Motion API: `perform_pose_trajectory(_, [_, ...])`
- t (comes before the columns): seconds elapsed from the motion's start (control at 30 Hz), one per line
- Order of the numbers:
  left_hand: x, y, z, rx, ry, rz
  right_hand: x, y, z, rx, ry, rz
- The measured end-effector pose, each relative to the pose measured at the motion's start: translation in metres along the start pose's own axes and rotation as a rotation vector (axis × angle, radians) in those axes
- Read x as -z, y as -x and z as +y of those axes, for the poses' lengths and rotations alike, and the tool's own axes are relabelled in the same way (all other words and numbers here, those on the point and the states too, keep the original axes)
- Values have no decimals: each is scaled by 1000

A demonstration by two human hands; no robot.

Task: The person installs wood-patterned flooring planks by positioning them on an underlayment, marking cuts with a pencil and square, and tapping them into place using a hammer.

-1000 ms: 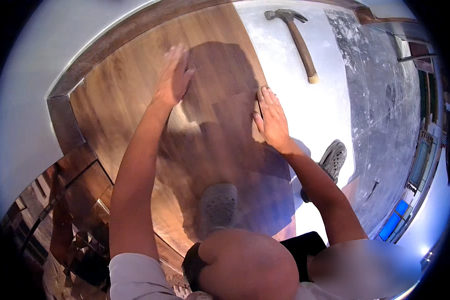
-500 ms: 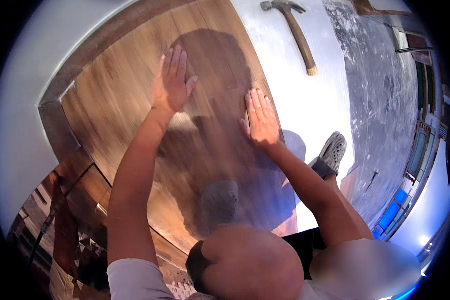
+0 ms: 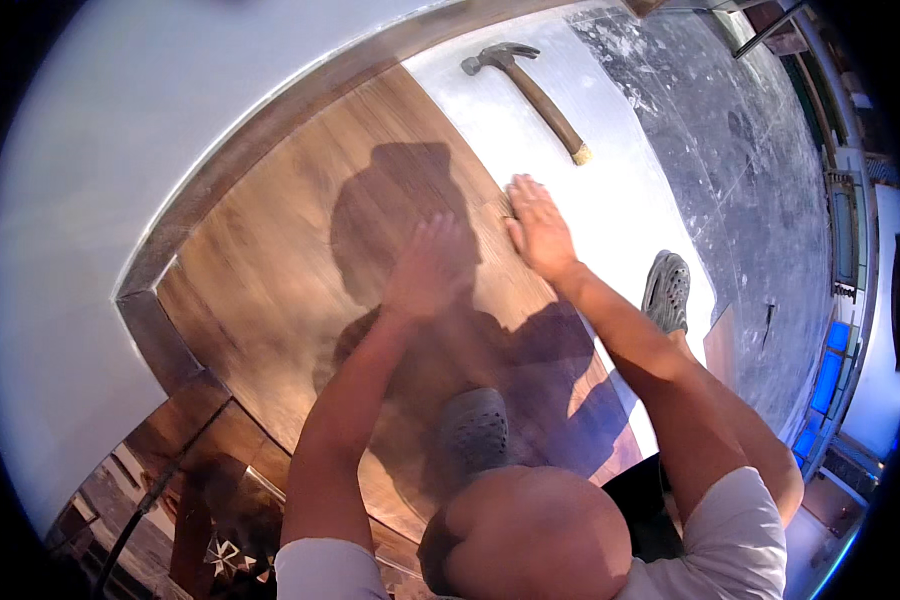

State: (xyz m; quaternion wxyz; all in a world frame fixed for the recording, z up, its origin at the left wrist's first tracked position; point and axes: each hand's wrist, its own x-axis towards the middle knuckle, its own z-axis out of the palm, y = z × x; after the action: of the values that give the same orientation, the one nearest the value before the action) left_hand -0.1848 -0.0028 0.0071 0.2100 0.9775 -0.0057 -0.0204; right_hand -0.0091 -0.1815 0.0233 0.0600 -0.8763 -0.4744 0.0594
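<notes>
A wood-grain floor panel (image 3: 260,250) of brown planks lies beneath my arms. Over its shadowed middle is my left hand (image 3: 425,268), smeared by motion, its fingers stretched out and holding nothing. My right hand (image 3: 543,230) is at the panel's right edge, palm down with fingers extended and empty. Whether either palm presses on the surface is hard to tell. Along that edge runs a white underlay sheet (image 3: 625,195). On the sheet, beyond my right hand, lies a claw hammer (image 3: 545,108) with a wooden handle, its head pointing away to the left.
A brown skirting board (image 3: 232,150) follows the white wall (image 3: 80,220) at left. Grey, scuffed floor (image 3: 735,210) stretches right of the sheet. My grey clogs stand on the sheet (image 3: 667,287) and on the planks (image 3: 475,425). Reddish-brown tiles (image 3: 182,418) lie at lower left.
My left hand has slid rightward and nearer across the planks, towards my right hand. My right hand has shifted to the planks' right edge. The whole view has turned somewhat.
</notes>
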Motion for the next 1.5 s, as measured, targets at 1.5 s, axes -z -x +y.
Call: perform_pose_trajectory(1.5, [-51, 66, 41, 243, -184, 218, 113, 702, 80, -1003, -712, -504])
